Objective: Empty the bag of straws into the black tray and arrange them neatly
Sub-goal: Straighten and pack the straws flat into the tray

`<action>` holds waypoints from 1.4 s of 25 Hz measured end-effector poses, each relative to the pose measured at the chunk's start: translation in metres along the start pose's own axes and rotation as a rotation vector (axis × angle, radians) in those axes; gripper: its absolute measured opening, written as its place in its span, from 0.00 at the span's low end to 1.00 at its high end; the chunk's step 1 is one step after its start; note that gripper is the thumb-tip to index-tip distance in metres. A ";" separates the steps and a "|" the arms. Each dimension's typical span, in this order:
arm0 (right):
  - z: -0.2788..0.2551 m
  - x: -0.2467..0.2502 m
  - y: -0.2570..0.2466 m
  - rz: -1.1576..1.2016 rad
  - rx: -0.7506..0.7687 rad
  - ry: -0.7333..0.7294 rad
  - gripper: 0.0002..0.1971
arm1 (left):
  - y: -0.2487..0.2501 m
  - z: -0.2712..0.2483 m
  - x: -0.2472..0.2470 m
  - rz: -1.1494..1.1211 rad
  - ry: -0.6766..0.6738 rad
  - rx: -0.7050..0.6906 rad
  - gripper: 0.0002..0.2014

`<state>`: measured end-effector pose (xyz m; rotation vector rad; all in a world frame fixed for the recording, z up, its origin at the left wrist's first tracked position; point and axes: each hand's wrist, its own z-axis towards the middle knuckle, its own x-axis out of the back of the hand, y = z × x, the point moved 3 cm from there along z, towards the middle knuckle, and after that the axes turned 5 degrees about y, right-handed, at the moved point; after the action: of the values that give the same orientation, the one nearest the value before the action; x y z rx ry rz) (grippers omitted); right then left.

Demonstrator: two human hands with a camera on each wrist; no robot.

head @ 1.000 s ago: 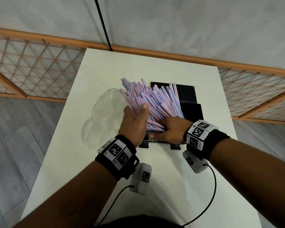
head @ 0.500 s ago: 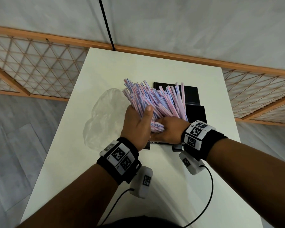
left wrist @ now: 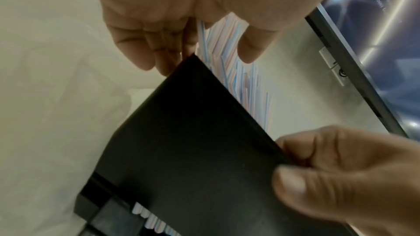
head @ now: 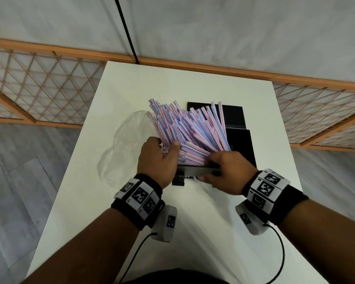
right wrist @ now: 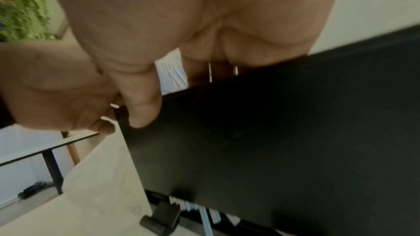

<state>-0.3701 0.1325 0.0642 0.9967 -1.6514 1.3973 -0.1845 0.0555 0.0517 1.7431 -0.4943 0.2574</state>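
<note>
A thick bundle of pink-and-blue striped straws (head: 191, 128) lies fanned in the black tray (head: 235, 116), far ends sticking out past its left edge. My left hand (head: 168, 146) grips the bundle's near left side, thumb on top; in the left wrist view the straws (left wrist: 229, 55) run between the curled fingers (left wrist: 147, 46) and the thumb. My right hand (head: 207, 169) pinches the tray's near wall (head: 195, 171), with its thumb outside on the black wall (right wrist: 250, 141) and fingers over the rim on the straw ends. The empty clear bag (head: 123, 148) lies left of the tray.
The white table (head: 193, 222) holds only the tray and bag, both toward its far half. A wooden lattice railing (head: 39, 89) runs behind and beside it, and a black cable (head: 125, 29) hangs at the back. A monitor (left wrist: 375, 42) shows in the left wrist view.
My left hand slid back and curled round the bundle's left side. My right hand came off the top of the straws to the tray's near wall, thumb outside. The fan turned slightly right.
</note>
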 end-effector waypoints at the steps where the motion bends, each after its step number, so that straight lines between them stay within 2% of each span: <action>1: -0.001 -0.006 0.000 -0.028 0.008 -0.062 0.18 | 0.001 -0.001 0.000 -0.003 0.000 -0.012 0.20; 3: 0.004 -0.011 0.000 -0.065 -0.011 -0.097 0.19 | 0.002 -0.003 0.000 -0.037 -0.009 -0.011 0.15; 5: 0.011 -0.009 0.000 -0.116 -0.076 -0.105 0.21 | 0.002 -0.003 -0.001 -0.092 -0.013 0.024 0.14; 10: 0.021 -0.005 -0.009 -0.066 -0.041 -0.222 0.22 | 0.000 0.001 -0.001 -0.148 0.001 0.050 0.20; 13: 0.027 -0.010 -0.013 -0.158 -0.047 -0.301 0.22 | -0.001 0.003 -0.001 -0.192 -0.015 0.092 0.25; 15: 0.032 -0.012 -0.014 -0.138 -0.071 -0.352 0.23 | -0.002 0.002 -0.001 -0.208 -0.031 0.112 0.25; 18: 0.037 -0.012 -0.018 -0.138 -0.095 -0.431 0.22 | -0.002 0.001 -0.001 -0.177 -0.055 0.084 0.24; 20: 0.040 -0.011 -0.018 -0.120 -0.112 -0.470 0.23 | 0.000 -0.001 -0.003 -0.194 -0.077 0.074 0.29; 22: 0.044 -0.011 -0.018 -0.073 -0.142 -0.472 0.24 | 0.002 -0.002 -0.004 -0.191 -0.078 0.076 0.30; 26: 0.045 -0.015 -0.022 -0.052 -0.116 -0.452 0.18 | 0.006 0.002 0.000 -0.043 0.000 0.032 0.18; 29: 0.045 -0.014 -0.026 -0.008 -0.088 -0.458 0.16 | 0.010 0.007 0.004 0.066 0.062 0.016 0.21; 31: 0.046 -0.017 -0.026 -0.058 -0.088 -0.450 0.15 | 0.011 0.009 0.004 0.110 0.048 0.031 0.23; 33: 0.048 -0.021 -0.027 -0.064 -0.084 -0.458 0.16 | 0.012 0.010 0.004 0.122 0.042 0.018 0.24; 35: 0.048 -0.021 -0.033 0.011 -0.062 -0.462 0.22 | 0.014 0.010 0.007 0.121 0.056 -0.021 0.25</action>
<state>-0.3343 0.0831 0.0528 1.3474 -2.0175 1.1692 -0.1862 0.0423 0.0645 1.6828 -0.5608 0.3848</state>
